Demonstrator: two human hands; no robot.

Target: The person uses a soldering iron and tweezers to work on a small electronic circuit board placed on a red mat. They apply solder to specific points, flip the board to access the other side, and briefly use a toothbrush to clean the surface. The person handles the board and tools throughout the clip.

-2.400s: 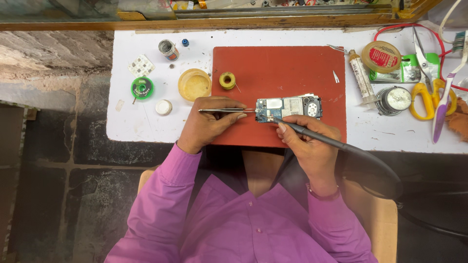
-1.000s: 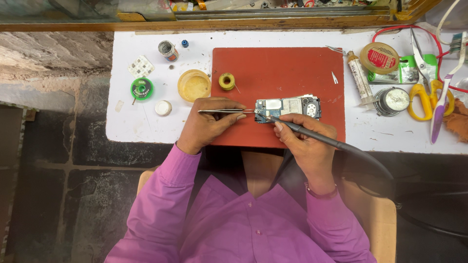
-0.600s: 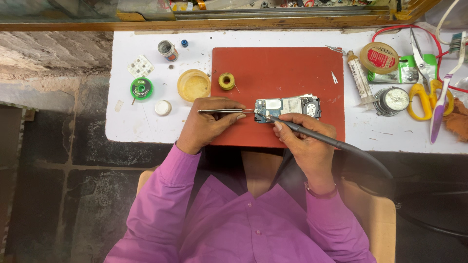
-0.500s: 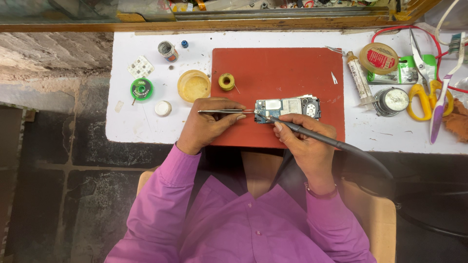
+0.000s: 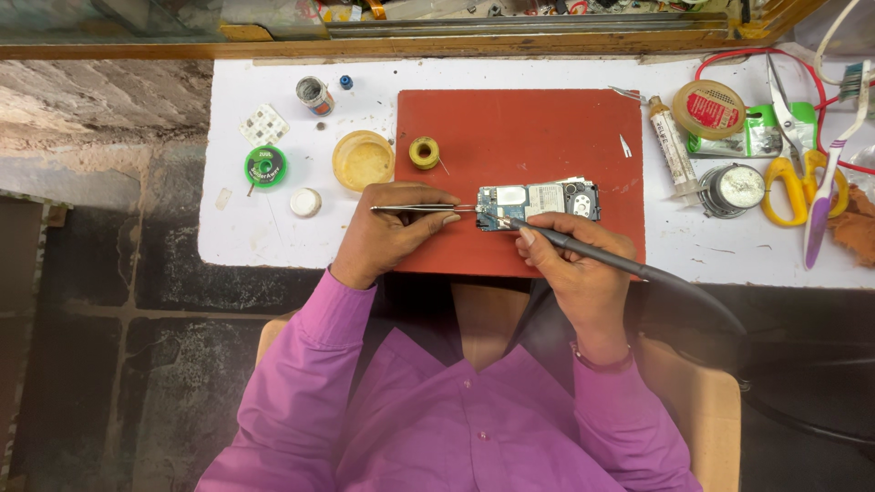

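A small blue circuit board lies on a red mat on the white table. My left hand pinches metal tweezers whose tips reach the board's left end. My right hand grips a dark soldering iron like a pen. Its tip touches the same left end of the board, and its black cable runs off to the right.
Left of the mat sit a round yellow tin, a yellow solder spool, a green wick reel and a white cap. At the right lie a glue tube, yellow scissors, a toothbrush and round tins.
Hardly anything differs. Both hands stay at the board's left end, with the iron tip shifting only slightly against it.
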